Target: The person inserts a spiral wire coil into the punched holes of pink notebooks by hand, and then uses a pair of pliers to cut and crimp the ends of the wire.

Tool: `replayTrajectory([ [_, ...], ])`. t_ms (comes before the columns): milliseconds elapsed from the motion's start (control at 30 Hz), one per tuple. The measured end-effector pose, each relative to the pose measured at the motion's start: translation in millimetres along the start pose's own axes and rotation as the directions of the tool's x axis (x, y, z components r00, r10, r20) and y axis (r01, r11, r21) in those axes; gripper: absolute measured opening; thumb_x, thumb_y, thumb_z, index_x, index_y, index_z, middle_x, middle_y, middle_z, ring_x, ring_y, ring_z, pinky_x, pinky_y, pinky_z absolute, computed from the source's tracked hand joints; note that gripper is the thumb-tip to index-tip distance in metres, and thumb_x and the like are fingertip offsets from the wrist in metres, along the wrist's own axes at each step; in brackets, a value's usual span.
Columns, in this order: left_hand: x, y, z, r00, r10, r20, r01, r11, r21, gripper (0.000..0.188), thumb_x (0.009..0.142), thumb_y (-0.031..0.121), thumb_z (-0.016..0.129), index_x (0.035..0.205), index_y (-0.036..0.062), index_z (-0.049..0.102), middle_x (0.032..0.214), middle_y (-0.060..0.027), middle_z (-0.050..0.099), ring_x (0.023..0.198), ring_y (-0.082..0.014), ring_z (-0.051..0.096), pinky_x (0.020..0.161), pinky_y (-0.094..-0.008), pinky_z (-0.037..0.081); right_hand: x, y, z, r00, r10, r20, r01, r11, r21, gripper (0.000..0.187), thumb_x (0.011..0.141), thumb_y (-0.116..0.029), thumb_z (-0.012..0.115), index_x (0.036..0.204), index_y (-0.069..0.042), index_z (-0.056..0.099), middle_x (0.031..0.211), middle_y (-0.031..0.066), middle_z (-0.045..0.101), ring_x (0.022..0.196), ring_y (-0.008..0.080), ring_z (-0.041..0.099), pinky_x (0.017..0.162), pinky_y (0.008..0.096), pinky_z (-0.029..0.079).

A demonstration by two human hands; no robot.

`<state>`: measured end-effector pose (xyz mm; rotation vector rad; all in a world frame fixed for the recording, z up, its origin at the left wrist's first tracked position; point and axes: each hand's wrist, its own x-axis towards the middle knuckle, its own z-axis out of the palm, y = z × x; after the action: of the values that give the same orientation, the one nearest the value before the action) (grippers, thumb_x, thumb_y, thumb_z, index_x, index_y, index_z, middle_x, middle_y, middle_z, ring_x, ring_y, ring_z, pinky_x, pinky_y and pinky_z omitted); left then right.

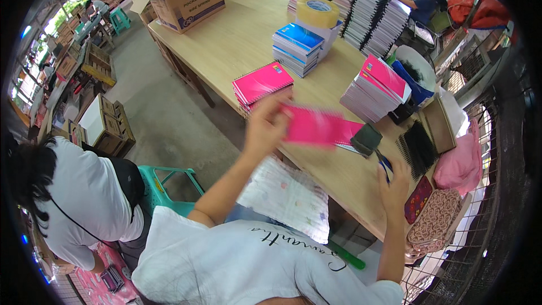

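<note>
My left hand (pixel 264 125) is closed on the end of a pink spiral notebook (pixel 313 127), blurred by motion above the table's near edge. Behind that hand lies a small stack of pink spiral notebooks (pixel 262 83). Another pink cover (pixel 351 130) lies partly under the held notebook. Beside it sits a dark grey-green block (pixel 366 139). My right hand (pixel 395 181) is closed round a blue-handled hand tool (pixel 385 162), whose far end is hidden by the block. A bundle of black wire spirals (pixel 416 149) lies right of this hand.
On the wooden table (pixel 237 28) stand a tall pink notebook stack (pixel 372 90), blue notebooks (pixel 297 48), a yellow tape roll (pixel 318 11) and a cardboard box (pixel 189 0). A patterned pouch (pixel 437 217) lies right. A co-worker (pixel 93 186) sits left, near a green stool (pixel 169 186).
</note>
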<state>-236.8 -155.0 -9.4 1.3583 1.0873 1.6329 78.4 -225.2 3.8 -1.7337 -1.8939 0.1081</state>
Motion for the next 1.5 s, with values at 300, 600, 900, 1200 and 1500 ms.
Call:
replayTrajectory([
  [300,85,-23,-103,0.958,0.079,-0.275,0.09,0.828,0.553,0.038,0.082,0.0,0.062,0.118,0.0068,0.069,0.097,-0.0095,0.063,0.083,-0.0157,0.06,0.078,-0.028,0.049,-58,53,58,0.952,0.199,-0.232,-0.262,0.923,-0.282,0.04,0.085,-0.018,0.066,0.122,-0.003,0.059,0.13,0.021,0.046,0.122,0.0388,0.041,0.105,0.0494,0.031],
  [600,88,-47,-126,0.997,-0.06,-0.056,0.082,0.78,0.62,0.038,0.076,0.015,0.068,0.114,0.0112,0.071,0.097,-0.0112,0.061,0.09,-0.0213,0.056,0.085,-0.0336,0.047,28,-73,101,0.963,0.079,-0.257,0.009,0.946,0.325,0.046,0.085,-0.016,0.068,0.128,-0.007,0.057,0.133,0.0176,0.047,0.128,0.033,0.041,0.11,0.0439,0.029],
  [900,139,-75,-142,0.798,-0.297,0.524,0.399,0.912,-0.092,0.068,0.099,0.057,0.033,0.148,0.0089,0.037,0.15,-0.0139,0.037,0.138,-0.0255,0.036,0.114,-0.0346,0.028,150,-191,256,0.926,0.347,-0.146,-0.031,0.456,0.889,0.066,0.103,-0.039,0.038,0.148,0.007,0.02,0.15,0.0268,0.027,0.141,0.0373,0.026,0.115,0.0433,0.022],
  [1200,124,-53,-143,0.993,-0.033,0.114,0.002,0.966,0.259,0.087,0.093,0.069,0.032,0.147,0.0013,0.033,0.153,-0.0142,0.033,0.141,-0.0237,0.03,0.115,-0.0422,0.024,124,-177,201,0.853,0.195,-0.484,0.183,0.758,0.626,0.08,0.088,-0.044,0.064,0.148,-0.003,0.03,0.15,0.0256,0.027,0.142,0.0415,0.021,0.114,0.0544,0.017],
  [1500,40,-10,55,0.534,0.199,0.821,-0.297,0.954,-0.037,0.034,0.081,0.006,0.066,0.115,0.0058,0.064,0.111,-0.0169,0.061,0.109,-0.0358,0.057,0.093,-0.0405,0.045,55,31,100,0.981,0.195,-0.013,-0.194,0.96,-0.204,0.078,0.064,-0.053,0.08,0.131,-0.021,0.058,0.135,0.02,0.042,0.125,0.0398,0.041,0.102,0.0597,0.031],
])
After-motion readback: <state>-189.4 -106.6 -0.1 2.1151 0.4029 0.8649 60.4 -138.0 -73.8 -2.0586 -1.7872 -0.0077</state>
